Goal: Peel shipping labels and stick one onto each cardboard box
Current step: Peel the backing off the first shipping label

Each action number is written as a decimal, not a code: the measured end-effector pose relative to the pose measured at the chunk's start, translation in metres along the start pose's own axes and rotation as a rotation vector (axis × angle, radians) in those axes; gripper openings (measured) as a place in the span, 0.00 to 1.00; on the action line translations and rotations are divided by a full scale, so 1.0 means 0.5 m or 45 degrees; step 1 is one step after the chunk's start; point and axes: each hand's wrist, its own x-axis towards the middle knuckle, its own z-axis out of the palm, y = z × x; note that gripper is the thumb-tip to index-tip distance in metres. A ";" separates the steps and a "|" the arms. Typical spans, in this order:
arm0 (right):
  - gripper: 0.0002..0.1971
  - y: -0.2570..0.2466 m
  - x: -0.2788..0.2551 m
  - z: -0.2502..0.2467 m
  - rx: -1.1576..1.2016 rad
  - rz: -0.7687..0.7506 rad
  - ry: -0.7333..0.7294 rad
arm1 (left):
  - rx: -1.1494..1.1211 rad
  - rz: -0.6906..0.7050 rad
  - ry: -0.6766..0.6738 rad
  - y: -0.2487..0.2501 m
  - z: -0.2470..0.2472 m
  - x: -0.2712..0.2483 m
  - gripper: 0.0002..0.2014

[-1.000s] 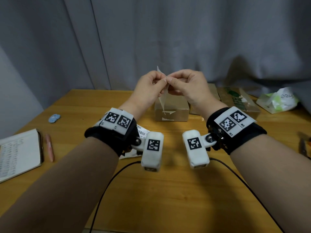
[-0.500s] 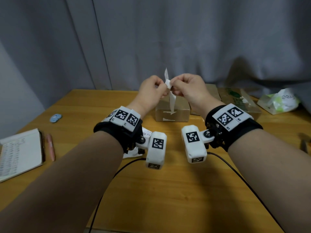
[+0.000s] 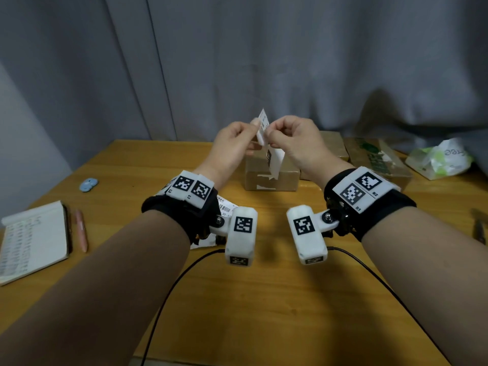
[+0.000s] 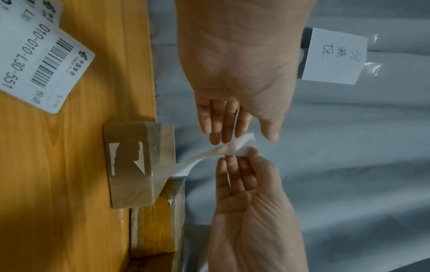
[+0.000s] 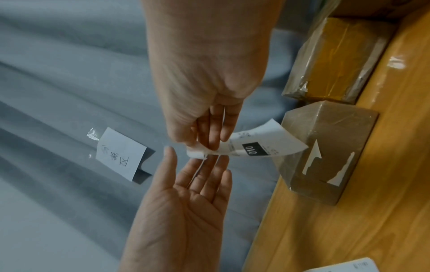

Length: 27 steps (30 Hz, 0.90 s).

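A white shipping label [image 3: 264,122] [image 5: 267,145] with a black "010" block hangs in the air above a small cardboard box [image 3: 272,175] [image 4: 137,162] [image 5: 325,147]. My right hand [image 3: 290,138] [image 5: 204,132] pinches the label's upper end between thumb and fingers. My left hand [image 3: 235,143] [image 4: 232,128] faces it with straight fingers. Their tips touch the label's end, and the thumb stands slightly apart in both wrist views. White torn remnants mark the box's front. More labels [image 3: 227,207] [image 4: 42,64] lie on the table under my left wrist.
Two more boxes [image 3: 332,143] [image 3: 375,159] stand behind to the right, beside a plastic bag [image 3: 438,159]. A notebook [image 3: 31,239], pen [image 3: 80,228] and blue object [image 3: 88,184] lie at the left. A dark tool [image 3: 478,228] lies at the right edge. A paper note [image 4: 332,57] hangs on the curtain.
The hands have drawn slightly apart and the label has turned so its printed face shows. The left hand's pinch has loosened to straight fingers; the right hand still holds the label.
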 end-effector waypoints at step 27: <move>0.06 -0.023 0.014 -0.005 0.029 0.007 0.022 | 0.115 0.101 -0.051 0.044 -0.011 0.013 0.05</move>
